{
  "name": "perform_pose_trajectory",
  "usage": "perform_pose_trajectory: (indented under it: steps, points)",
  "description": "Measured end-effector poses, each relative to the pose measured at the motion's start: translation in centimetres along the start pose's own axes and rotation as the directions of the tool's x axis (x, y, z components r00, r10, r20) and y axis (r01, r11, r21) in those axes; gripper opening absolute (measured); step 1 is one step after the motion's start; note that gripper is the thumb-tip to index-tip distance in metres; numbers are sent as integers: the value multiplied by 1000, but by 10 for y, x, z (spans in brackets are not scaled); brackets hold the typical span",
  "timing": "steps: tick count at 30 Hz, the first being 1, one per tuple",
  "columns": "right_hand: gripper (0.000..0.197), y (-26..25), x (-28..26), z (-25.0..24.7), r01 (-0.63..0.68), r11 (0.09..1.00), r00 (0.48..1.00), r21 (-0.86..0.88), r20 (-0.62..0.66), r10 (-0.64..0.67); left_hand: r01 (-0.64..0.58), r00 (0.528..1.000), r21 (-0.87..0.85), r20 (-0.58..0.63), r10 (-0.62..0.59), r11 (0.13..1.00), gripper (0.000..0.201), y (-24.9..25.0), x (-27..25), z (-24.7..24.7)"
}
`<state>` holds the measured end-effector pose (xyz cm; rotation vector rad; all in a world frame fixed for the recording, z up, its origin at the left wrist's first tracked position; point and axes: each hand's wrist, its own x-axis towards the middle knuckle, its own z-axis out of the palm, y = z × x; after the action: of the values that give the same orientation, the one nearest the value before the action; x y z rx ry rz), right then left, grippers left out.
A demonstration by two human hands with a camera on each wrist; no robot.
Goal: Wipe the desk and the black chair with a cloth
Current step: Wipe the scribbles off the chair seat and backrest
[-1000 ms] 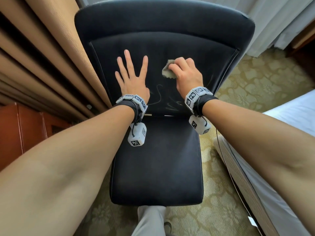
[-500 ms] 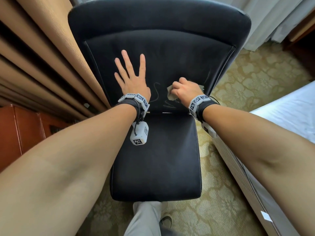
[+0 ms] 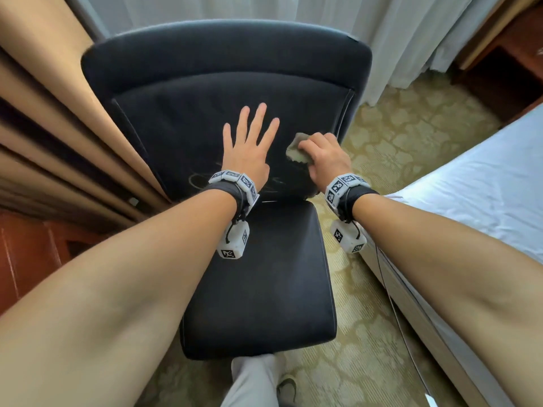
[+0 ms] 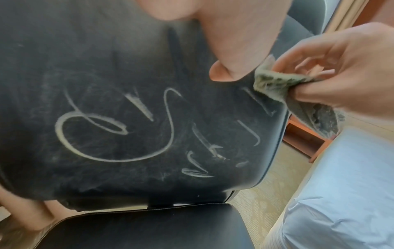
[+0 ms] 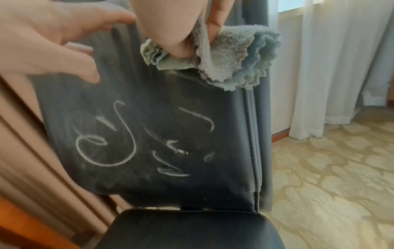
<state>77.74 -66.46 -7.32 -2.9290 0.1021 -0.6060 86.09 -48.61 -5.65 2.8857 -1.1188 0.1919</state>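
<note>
A black chair (image 3: 249, 289) stands in front of me, its backrest (image 3: 191, 113) facing me. White scribbled marks (image 4: 119, 128) cover the lower backrest and also show in the right wrist view as marks (image 5: 127, 139). My left hand (image 3: 249, 142) lies flat on the backrest with fingers spread and straight. My right hand (image 3: 323, 154) grips a bunched grey-green cloth (image 3: 296, 148) against the backrest's right side, above the marks. The cloth (image 5: 230, 59) hangs bunched from the fingers; it also shows as the cloth (image 4: 298, 101) in the left wrist view.
Tan curtains (image 3: 58, 127) hang close on the left, white sheer curtains (image 3: 411, 30) behind the chair. A bed with white sheets (image 3: 484, 186) borders the right. Patterned beige carpet (image 3: 396, 136) lies between. Red-brown wood furniture (image 3: 23, 254) sits at far left, with more of it (image 3: 508, 69) at far right.
My right hand with the cloth went down the backrest and has come back up to its right side. The left hand stayed flat. My head view shifted, showing more of the chair top.
</note>
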Motion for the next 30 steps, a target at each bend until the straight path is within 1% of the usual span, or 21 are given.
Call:
perform_pose_trajectory:
  steps: [3,6,8,10,14,18,19,21,23,25,27,30]
  points:
    - [43,10,3,-15,-99,994,993,37,-59,101,-39,999,27,-17,40,999,97,8,11,2]
    - [48,22,15,-25,-189,980,970,68,-143,197,-42,999,68,-4,42,997,98,12,17,5]
    - [48,27,23,-26,-206,975,962,79,-168,216,-44,999,113,4,44,993,99,13,17,9]
    - [46,30,26,-23,-173,983,971,63,-155,181,-50,999,134,-9,51,990,99,13,18,12]
    - [37,33,22,-7,-93,995,988,-27,-128,89,-47,998,152,-20,51,987,101,13,22,16]
    - [27,36,17,13,29,995,989,-94,-141,-42,-45,998,161,-36,52,986,104,9,23,21]
    - [26,38,16,18,77,990,988,-119,-126,-92,-44,998,162,-44,52,986,104,9,23,22]
    - [24,43,13,30,193,967,978,-167,-50,-203,-43,997,161,-52,52,986,104,9,22,23]
    - [27,46,8,38,311,928,950,-207,43,-309,-43,997,160,-49,52,986,105,8,22,24]
    - [27,45,6,43,390,892,920,-228,148,-364,-45,997,163,-47,54,986,105,6,23,24]
    - [19,42,5,44,452,864,882,-224,261,-393,-45,998,165,-45,54,985,106,5,23,25]
    - [9,39,4,45,528,825,828,-203,340,-446,-44,998,167,-34,51,985,107,5,21,23]
